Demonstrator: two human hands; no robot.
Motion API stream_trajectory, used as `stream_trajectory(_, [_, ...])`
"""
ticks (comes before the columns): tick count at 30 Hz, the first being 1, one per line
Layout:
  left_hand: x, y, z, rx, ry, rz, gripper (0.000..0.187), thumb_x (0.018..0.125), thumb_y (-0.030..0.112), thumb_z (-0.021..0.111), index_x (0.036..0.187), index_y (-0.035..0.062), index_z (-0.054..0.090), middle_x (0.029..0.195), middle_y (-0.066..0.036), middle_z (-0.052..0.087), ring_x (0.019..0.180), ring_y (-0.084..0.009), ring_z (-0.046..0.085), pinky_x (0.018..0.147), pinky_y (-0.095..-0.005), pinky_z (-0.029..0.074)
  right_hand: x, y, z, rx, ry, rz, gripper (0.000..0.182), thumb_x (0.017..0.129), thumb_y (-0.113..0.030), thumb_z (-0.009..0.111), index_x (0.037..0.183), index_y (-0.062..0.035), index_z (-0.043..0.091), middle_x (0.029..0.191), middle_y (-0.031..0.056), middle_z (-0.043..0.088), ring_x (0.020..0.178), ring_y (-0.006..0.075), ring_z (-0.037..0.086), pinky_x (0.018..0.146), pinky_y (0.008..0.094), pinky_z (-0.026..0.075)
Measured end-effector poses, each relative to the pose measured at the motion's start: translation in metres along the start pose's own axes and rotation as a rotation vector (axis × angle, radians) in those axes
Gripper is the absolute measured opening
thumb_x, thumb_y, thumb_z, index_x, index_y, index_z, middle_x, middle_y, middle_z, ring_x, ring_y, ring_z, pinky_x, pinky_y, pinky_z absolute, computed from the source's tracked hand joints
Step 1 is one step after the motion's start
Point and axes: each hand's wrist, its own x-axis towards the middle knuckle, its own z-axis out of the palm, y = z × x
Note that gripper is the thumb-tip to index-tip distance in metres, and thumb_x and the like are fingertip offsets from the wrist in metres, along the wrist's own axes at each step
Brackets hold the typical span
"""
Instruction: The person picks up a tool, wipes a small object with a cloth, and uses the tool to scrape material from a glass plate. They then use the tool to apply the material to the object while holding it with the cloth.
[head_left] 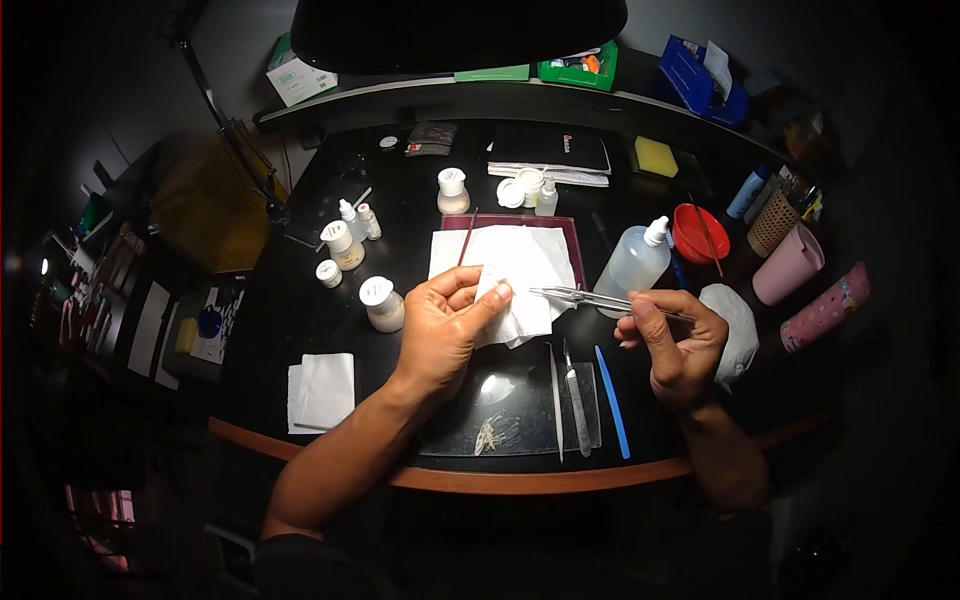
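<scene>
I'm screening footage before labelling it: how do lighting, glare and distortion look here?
Head view: light peaks on the white paper and fades to near-black corners; same view, the clear plate shows a glare spot and the tweezers glint; same view, the wooden desk edge bows, probably from lens distortion.

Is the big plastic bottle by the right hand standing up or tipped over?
Upright: the translucent squeeze bottle stands on the black desk, its white cap uppermost.
</scene>
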Motion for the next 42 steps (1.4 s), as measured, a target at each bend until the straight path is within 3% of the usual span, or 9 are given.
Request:
stream_trajectory(3, [-0.001, 0.003, 0.003, -0.015, 0.011, 0.0, 0.023, 0.092, 0.002, 0.071, 0.113, -0.0067, 0.063, 0.098, -0.012, 0.073, 0.086, -0.0118, 0.07, 0.078, -0.0242, 0.058, 0.002, 0.0, -0.008, 0.009, 0.01, -0.068, 0.013, 0.097, -0.007, 0.065, 0.101, 0.0047, 0.069, 0.078, 0.0122, 0.072, 0.067, 0.0141, 0.069, 0.06, 0.0247, 0.056])
stream_trajectory(7, [0.002, 0.002, -0.001, -0.047, 0.015, -0.06, 0.021, 0.092, 0.0, 0.068, 0.11, -0.0039, 0.06, 0.097, -0.011, 0.071, 0.085, -0.0134, 0.07, 0.077, -0.0264, 0.058, 0.023, -0.015, -0.047, -0.069, 0.422, -0.182, 0.012, 0.098, -0.01, 0.064, 0.095, 0.0012, 0.066, 0.073, 0.0058, 0.066, 0.065, 0.009, 0.062, 0.061, 0.0214, 0.049])
stream_trajectory(9, [0.0, 0.007, 0.005, -0.086, 0.029, -0.093, 0.019, 0.092, 0.0, 0.067, 0.109, -0.0027, 0.058, 0.096, -0.011, 0.07, 0.084, -0.0136, 0.069, 0.077, -0.027, 0.059, 0.04, -0.009, -0.082, -0.297, 0.606, -0.226, 0.013, 0.098, -0.012, 0.066, 0.093, -0.0002, 0.065, 0.074, 0.0038, 0.065, 0.066, 0.0078, 0.06, 0.063, 0.0218, 0.048])
stream_trajectory(11, [0.002, 0.004, 0.002, -0.078, 0.018, -0.099, 0.018, 0.093, 0.001, 0.065, 0.108, -0.0025, 0.058, 0.097, -0.011, 0.07, 0.084, -0.0137, 0.069, 0.077, -0.027, 0.058, 0.056, 0.013, -0.116, -0.407, 0.658, -0.224, 0.015, 0.098, -0.015, 0.068, 0.091, -0.0012, 0.064, 0.075, 0.0023, 0.064, 0.066, 0.0076, 0.059, 0.062, 0.0229, 0.048])
stream_trajectory(15, [0.002, 0.001, -0.001, -0.066, -0.002, -0.101, 0.019, 0.092, 0.0, 0.065, 0.109, -0.0026, 0.057, 0.099, -0.012, 0.069, 0.087, -0.0136, 0.068, 0.08, -0.0268, 0.057, 0.069, 0.064, -0.158, -0.678, 0.626, -0.109, 0.017, 0.094, -0.017, 0.071, 0.086, -0.0018, 0.069, 0.068, 0.0036, 0.066, 0.062, 0.0103, 0.062, 0.061, 0.0271, 0.048])
stream_trajectory(19, [0.002, 0.003, 0.004, -0.054, -0.01, -0.102, 0.02, 0.092, 0.001, 0.065, 0.11, -0.0024, 0.058, 0.1, -0.011, 0.07, 0.091, -0.0136, 0.067, 0.086, -0.026, 0.053, 0.071, 0.079, -0.16, -0.92, 0.636, -0.063, 0.019, 0.092, -0.023, 0.071, 0.086, -0.0047, 0.073, 0.069, 0.0106, 0.071, 0.062, 0.0238, 0.069, 0.061, 0.0355, 0.051])
stream_trajectory(24, [0.005, -0.002, -0.002, -0.027, -0.017, -0.073, 0.019, 0.091, 0.0, 0.065, 0.109, -0.002, 0.059, 0.1, -0.011, 0.07, 0.092, -0.013, 0.066, 0.088, -0.0258, 0.05, 0.07, 0.094, -0.168, -0.963, 0.577, 0.08, 0.02, 0.092, -0.023, 0.071, 0.087, -0.0036, 0.074, 0.071, 0.0121, 0.072, 0.065, 0.0247, 0.071, 0.062, 0.0355, 0.052])
stream_trajectory(34, [0.004, 0.001, -0.002, -0.084, -0.03, -0.107, 0.022, 0.092, 0.001, 0.066, 0.112, -0.0022, 0.058, 0.101, -0.012, 0.07, 0.092, -0.015, 0.068, 0.087, -0.0286, 0.054, 0.076, 0.108, -0.188, -0.775, 0.712, 0.018, 0.022, 0.092, -0.021, 0.072, 0.085, -0.0008, 0.072, 0.068, 0.0051, 0.071, 0.059, 0.0124, 0.065, 0.06, 0.0302, 0.051])
stream_trajectory(42, [0.001, 0.006, 0.002, -0.23, -0.106, -0.266, 0.026, 0.095, 0.003, 0.063, 0.119, -0.0042, 0.055, 0.109, -0.015, 0.068, 0.096, -0.0184, 0.07, 0.088, -0.032, 0.058, 0.061, 0.009, -0.135, -0.078, 0.863, -0.164, 0.019, 0.094, -0.02, 0.069, 0.088, -0.0023, 0.069, 0.067, 0.0003, 0.06, 0.055, 0.0077, 0.053, 0.051, 0.0197, 0.038])
